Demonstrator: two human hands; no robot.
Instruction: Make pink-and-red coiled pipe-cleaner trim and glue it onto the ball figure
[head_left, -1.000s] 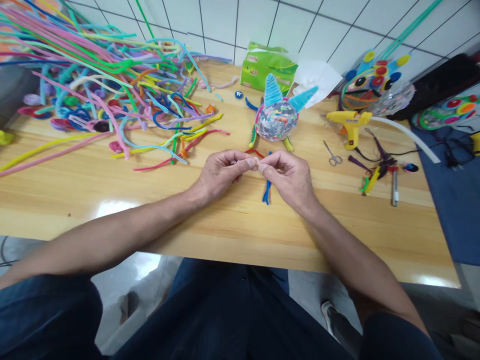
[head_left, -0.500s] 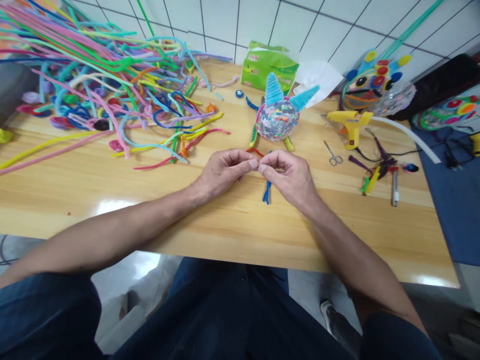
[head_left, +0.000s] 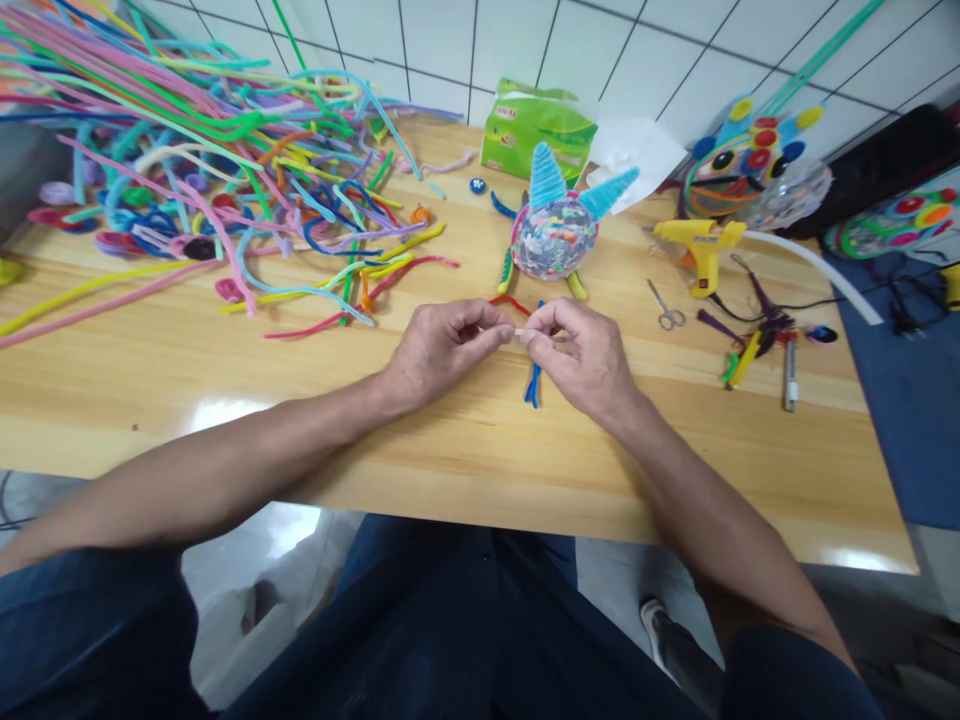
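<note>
My left hand (head_left: 448, 350) and my right hand (head_left: 577, 352) meet over the table, both pinching a small pale strip (head_left: 519, 332) between thumb and fingers. Most of the strip is hidden by my fingertips, so its kind is unclear. Under my right hand lies a bent blue pipe cleaner (head_left: 533, 386). Just beyond my fingers a red pipe cleaner (head_left: 510, 301) rests on the wood. Behind it sits a round, shiny craft figure (head_left: 556, 240) with two light-blue ears and green-and-yellow legs.
A heap of coloured pipe cleaners (head_left: 202, 180) covers the left. Behind the figure stands a green tissue pack (head_left: 536, 135). To the right are scissors (head_left: 670, 314), a yellow glue gun (head_left: 701, 250) with its cord, a utility knife (head_left: 790, 375) and decorated craft figures (head_left: 750, 165).
My fingertips have drawn slightly apart, so more of the pale strip shows between them. My left hand has shifted a little to the left.
</note>
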